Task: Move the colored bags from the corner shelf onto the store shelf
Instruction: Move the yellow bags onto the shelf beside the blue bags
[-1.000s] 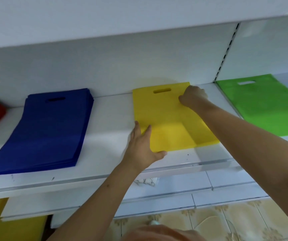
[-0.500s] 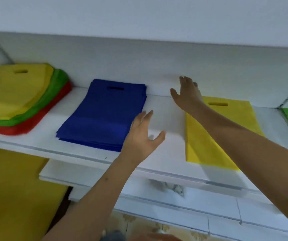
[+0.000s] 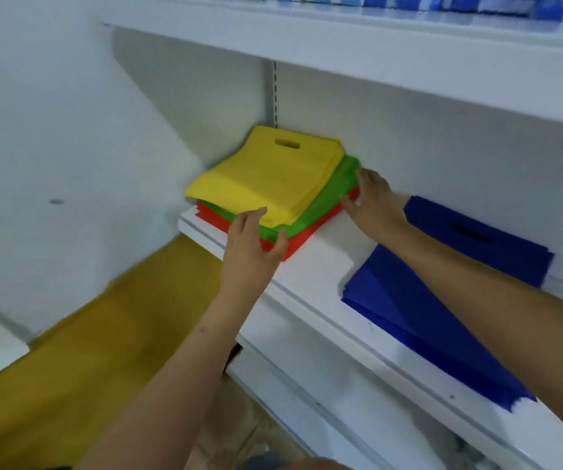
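Your stack of colored bags sits in the corner of the white shelf (image 3: 310, 266), pushed up where the side wall (image 3: 52, 147) meets the back panel (image 3: 443, 137). It has 3 color layers: yellow bags (image 3: 270, 178) on top with the handle slot (image 3: 287, 143) toward the back, green bags (image 3: 331, 195) under them, and red bags (image 3: 302, 239) at the bottom. Each lower layer sticks out past the one above along the right and front edges, and the yellow front-left corner overhangs the shelf end.

Your left hand (image 3: 251, 247) is at the front corner of the stack, fingertips lying on the yellow edge and thumb against the green and red edges; the fingers are spread and lightly curled, touching but not closed around anything. Your right hand (image 3: 373, 206) is at the right edge, fingers extended and open, tips touching the green layer and thumb near the red edge; nothing is gripped.

To the right, a bare strip of shelf separates the stack from a pile of blue bags (image 3: 436, 320), which lies partly under your right forearm and overhangs the shelf's front lip. Another shelf (image 3: 341, 45) runs overhead, leaving open height above the stack. Below left is a yellow surface (image 3: 69, 368).
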{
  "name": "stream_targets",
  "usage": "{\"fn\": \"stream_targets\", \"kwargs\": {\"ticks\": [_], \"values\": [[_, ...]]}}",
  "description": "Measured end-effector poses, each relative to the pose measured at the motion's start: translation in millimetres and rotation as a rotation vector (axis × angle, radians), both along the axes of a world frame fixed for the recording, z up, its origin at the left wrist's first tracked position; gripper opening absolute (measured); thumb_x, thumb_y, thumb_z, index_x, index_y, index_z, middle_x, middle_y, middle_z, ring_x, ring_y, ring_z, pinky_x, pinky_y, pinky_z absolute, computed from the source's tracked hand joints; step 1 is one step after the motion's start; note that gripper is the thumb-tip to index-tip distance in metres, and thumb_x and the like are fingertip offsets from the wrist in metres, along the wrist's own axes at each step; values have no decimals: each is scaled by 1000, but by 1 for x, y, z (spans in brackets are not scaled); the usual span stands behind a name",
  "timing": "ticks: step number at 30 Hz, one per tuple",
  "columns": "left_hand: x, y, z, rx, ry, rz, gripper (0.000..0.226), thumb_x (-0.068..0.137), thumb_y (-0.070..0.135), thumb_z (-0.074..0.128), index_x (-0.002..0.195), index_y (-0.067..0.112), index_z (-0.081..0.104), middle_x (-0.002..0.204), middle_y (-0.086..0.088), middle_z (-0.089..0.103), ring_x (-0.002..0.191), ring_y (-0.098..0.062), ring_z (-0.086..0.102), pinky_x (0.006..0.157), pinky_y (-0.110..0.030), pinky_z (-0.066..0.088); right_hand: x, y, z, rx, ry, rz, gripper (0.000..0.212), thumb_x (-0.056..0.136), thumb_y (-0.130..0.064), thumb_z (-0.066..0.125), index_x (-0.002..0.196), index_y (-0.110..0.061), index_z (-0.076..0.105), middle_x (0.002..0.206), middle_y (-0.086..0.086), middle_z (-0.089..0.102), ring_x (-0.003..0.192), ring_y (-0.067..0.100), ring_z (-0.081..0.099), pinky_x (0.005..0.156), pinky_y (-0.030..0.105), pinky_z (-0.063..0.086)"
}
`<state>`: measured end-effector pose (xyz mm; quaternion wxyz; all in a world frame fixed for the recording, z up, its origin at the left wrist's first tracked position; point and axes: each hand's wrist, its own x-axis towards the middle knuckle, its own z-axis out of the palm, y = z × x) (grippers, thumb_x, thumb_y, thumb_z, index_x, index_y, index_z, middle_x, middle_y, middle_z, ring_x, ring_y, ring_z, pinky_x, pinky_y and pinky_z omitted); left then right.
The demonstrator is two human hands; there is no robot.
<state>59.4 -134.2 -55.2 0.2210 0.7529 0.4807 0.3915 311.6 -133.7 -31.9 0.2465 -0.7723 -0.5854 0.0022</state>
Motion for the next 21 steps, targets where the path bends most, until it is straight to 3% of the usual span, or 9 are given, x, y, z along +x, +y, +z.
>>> {"fn": "stream_targets", "kwargs": {"ticks": [7, 13, 15, 17, 19, 21], "values": [[-56, 118, -2, -25, 69, 49, 58, 95, 37, 62, 143, 9, 47, 141, -9, 46, 130, -22, 43, 102, -33, 39, -37, 113, 4, -111, -179, 67, 78, 94, -36, 58, 152, -4, 18, 158, 18, 18, 143, 36, 22, 115, 42, 24], [-58, 181, -19, -144, 305, -42, 82, 97, 51, 53, 156, 4, 22, 164, -15, 17, 152, -27, 13, 122, -40, 15, -37, 148, -19, -309, -173, -72, 91, 94, -53, 49, 154, -3, 3, 162, 15, 4, 149, 28, 5, 118, 41, 19], [-56, 190, -26, -158, 353, -36, 83, 97, 54, 50, 156, 4, 21, 165, -14, 13, 153, -25, 8, 123, -43, 7, -39, 152, -23, -275, -169, -128, 85, 94, -54, 49, 153, -3, 15, 161, 12, 13, 148, 25, 13, 117, 38, 22], [-54, 194, -30, -115, 376, -17, 75, 98, 52, 49, 154, 7, 29, 164, -12, 20, 152, -24, 12, 122, -45, 2, -45, 154, -27, -226, -149, -144, 68, 95, -50, 50, 146, -7, 36, 153, 11, 34, 139, 27, 34, 108, 38, 35], [-51, 193, -32, -59, 378, -38, 60, 100, 46, 48, 150, 12, 41, 160, -8, 31, 151, -23, 19, 122, -46, 1, -55, 154, -30, -184, -142, -153, 43, 98, -42, 48, 128, -13, 57, 130, 12, 58, 119, 31, 53, 84, 35, 45], [-48, 189, -31, -1, 386, -70, 47, 103, 38, 46, 144, 16, 50, 155, -5, 41, 148, -22, 27, 122, -46, 4, -64, 153, -32, -183, -223, -177, 30, 99, -32, 45, 107, -14, 67, 109, 12, 66, 100, 31, 61, 67, 29, 37]]}}
